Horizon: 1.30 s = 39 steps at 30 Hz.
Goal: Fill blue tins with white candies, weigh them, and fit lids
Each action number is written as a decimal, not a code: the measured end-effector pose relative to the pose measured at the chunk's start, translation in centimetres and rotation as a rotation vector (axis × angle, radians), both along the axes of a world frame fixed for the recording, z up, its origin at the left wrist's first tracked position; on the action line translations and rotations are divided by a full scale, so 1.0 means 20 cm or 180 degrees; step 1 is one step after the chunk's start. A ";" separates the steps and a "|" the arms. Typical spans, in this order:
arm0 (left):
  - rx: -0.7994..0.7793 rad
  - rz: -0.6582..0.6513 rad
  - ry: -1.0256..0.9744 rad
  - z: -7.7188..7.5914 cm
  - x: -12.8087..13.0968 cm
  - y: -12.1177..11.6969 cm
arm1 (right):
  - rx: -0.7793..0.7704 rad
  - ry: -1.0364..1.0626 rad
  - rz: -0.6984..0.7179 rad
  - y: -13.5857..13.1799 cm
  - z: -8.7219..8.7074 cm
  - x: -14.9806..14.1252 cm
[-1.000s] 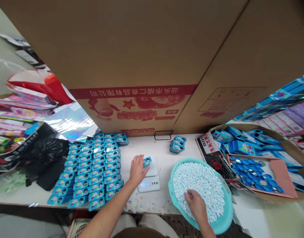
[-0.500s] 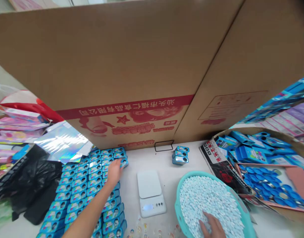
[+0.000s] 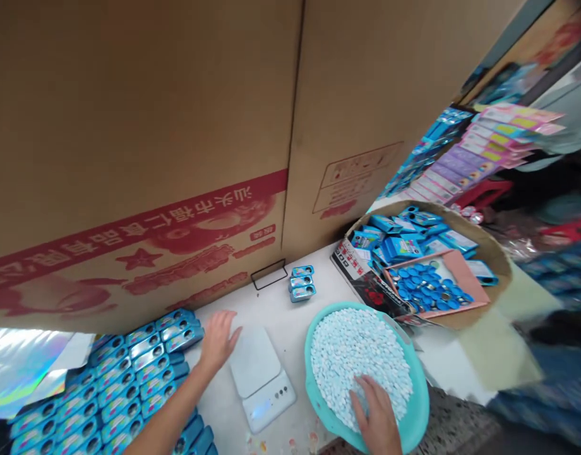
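Note:
My left hand (image 3: 218,338) hovers between the rows of blue tins and the white digital scale (image 3: 255,360). Its fingers are apart and nothing is in them. Pale mint-like tablets (image 3: 357,344) fill a turquoise basin (image 3: 416,404) on the right. In the basin, my right hand (image 3: 376,411) curls its fingers at the tablets' surface, around a small translucent thing that is hard to make out. Small blue tins (image 3: 115,398) with round openings stand in tight rows at the left. Beyond the scale, several more tins (image 3: 302,284) sit together.
A tall cardboard carton (image 3: 177,158) walls off the back. To the right, a cut-down box (image 3: 501,253) holds jumbled blue tins and a pink tray (image 3: 470,284) of round blue lids. Shiny holographic sheets (image 3: 29,366) lie at the left edge.
My view has swung to the right. The left hand has come away from a tin at the rows' far end and opened toward the scale. The right hand is still in the tablets.

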<state>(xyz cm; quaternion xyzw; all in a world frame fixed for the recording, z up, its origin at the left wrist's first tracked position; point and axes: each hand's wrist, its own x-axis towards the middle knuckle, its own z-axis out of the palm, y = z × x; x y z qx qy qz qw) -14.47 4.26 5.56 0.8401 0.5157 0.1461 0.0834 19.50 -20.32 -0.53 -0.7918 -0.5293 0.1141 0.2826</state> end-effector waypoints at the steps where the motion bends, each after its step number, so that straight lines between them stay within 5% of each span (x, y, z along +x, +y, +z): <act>1: -0.0154 -0.0145 -0.0162 -0.01 0.14 0.03 | 0.0041 -0.0050 -0.0010 0.00 0.01 -0.01; 3: -0.0492 -0.0236 -0.0480 -0.05 0.43 0.08 | 0.0076 -0.0137 -0.0025 -0.02 0.02 -0.04; 8: -0.1230 0.0673 -0.1256 -0.17 0.92 0.17 | 0.0310 -0.0318 -0.0161 -0.11 0.00 -0.10; 14: -0.1446 0.0957 -0.1454 -0.24 1.09 0.16 | 0.0697 -0.0483 -0.0307 -0.22 -0.06 -0.11; 18: -0.1268 0.0782 -0.1171 -0.24 1.11 0.11 | 0.0447 -0.0335 -0.0182 -0.25 -0.03 -0.09; 23: -0.1098 0.0499 -0.0911 -0.16 0.98 0.03 | 0.0019 -0.0072 -0.0296 -0.22 0.11 -0.07; 31: -0.0317 0.0439 -0.0683 0.05 0.31 -0.33 | 0.0091 -0.0253 -0.0177 -0.09 0.17 0.02; 35: -0.0371 0.0707 -0.0558 0.01 0.13 -0.56 | 0.0088 -0.0524 -0.0369 0.05 0.13 0.12; 39: -0.0538 0.1025 -0.0597 -0.08 0.12 -0.66 | 0.0022 -0.0740 -0.0463 0.16 0.09 0.20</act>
